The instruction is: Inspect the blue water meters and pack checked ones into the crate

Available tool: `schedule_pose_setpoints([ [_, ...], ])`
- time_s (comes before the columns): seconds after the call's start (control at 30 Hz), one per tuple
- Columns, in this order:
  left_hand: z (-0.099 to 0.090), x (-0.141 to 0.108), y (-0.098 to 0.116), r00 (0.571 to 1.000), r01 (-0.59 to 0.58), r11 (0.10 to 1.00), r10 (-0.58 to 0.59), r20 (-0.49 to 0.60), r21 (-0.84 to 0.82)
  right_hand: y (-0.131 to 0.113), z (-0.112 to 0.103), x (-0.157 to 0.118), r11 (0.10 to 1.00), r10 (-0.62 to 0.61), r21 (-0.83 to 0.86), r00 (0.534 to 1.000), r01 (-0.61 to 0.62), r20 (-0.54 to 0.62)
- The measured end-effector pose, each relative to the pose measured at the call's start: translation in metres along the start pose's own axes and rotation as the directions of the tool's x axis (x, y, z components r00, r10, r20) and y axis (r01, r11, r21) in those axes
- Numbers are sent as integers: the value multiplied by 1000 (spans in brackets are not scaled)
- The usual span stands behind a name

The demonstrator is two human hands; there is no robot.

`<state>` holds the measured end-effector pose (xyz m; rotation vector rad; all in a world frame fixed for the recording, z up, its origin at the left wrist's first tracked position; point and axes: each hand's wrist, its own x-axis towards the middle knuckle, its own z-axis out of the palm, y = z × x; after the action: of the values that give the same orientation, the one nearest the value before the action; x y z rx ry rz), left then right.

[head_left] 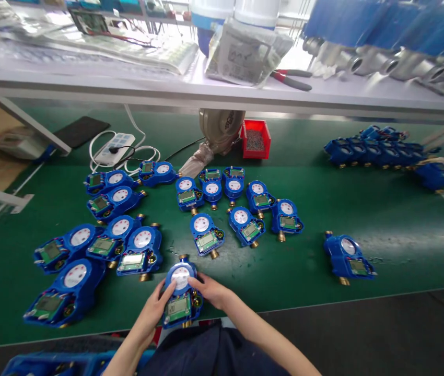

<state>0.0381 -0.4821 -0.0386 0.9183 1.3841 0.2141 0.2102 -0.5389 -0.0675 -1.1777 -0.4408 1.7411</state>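
Note:
A blue water meter (177, 308) with a round white dial, a green circuit board with a small display and brass pipe ends lies at the table's front edge. My left hand (158, 303) grips its left side, the thumb on the dial. From the right my right hand (211, 290) holds the same meter, its thumb also on the dial's rim. The fingers under the housing are hidden. Just left of my hands is another open water meter (142, 240), and beyond them one more meter (207, 235) lies apart.
More meters stand in groups at left and centre, with a single meter (349, 256) at right. Farther back are a power strip (120, 143), a red bin (256, 154) of small parts, and a grey machine head (222, 125). A white shelf (167, 95) spans above, carrying pliers (292, 78).

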Motion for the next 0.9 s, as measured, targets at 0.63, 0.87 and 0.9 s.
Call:
schedule_pose_setpoints([
  [0.63,304,41,125,361,-867,250,-279,890,431,53,-111,-140,662,-3,539,722,520,-692],
  [0.87,410,15,121,279,-921,180,-314,908,345,41,-110,-103,516,-77,579,707,631,-703],
  [0.9,414,10,119,280,-926,186,-247,928,329,39,-109,-101,513,-88,582,713,631,-696],
])
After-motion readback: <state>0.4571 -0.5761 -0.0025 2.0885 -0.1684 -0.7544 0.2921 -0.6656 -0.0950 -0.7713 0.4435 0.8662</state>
